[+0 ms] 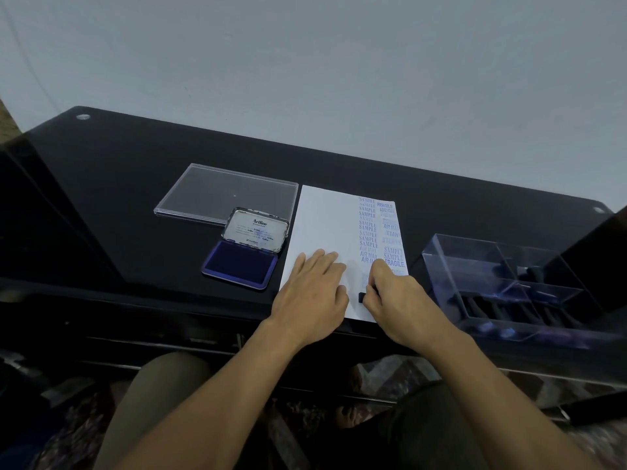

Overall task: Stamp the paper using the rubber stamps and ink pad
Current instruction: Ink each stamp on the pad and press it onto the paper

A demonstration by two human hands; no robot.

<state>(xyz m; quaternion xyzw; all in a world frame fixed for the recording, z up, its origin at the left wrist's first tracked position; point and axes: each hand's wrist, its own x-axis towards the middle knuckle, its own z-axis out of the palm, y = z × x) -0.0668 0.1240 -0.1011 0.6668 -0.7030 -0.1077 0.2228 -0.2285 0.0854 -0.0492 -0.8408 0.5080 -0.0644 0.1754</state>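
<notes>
A white sheet of paper (325, 225) lies on the black table, with two columns of blue stamp prints down its right side. My left hand (312, 296) rests flat on the paper's lower part, fingers straight. My right hand (397, 296) grips a small black rubber stamp (361, 297) and holds it down on the paper near its bottom right; most of the stamp is hidden by my fingers. The ink pad (242, 262) lies open left of the paper, blue pad showing, lid raised behind it.
A clear plastic lid (210, 195) lies flat behind the ink pad. A clear plastic box (509, 290) with several black stamps in compartments stands right of the paper. The table's front edge (169, 300) runs just below my wrists. A dark object occupies the far right.
</notes>
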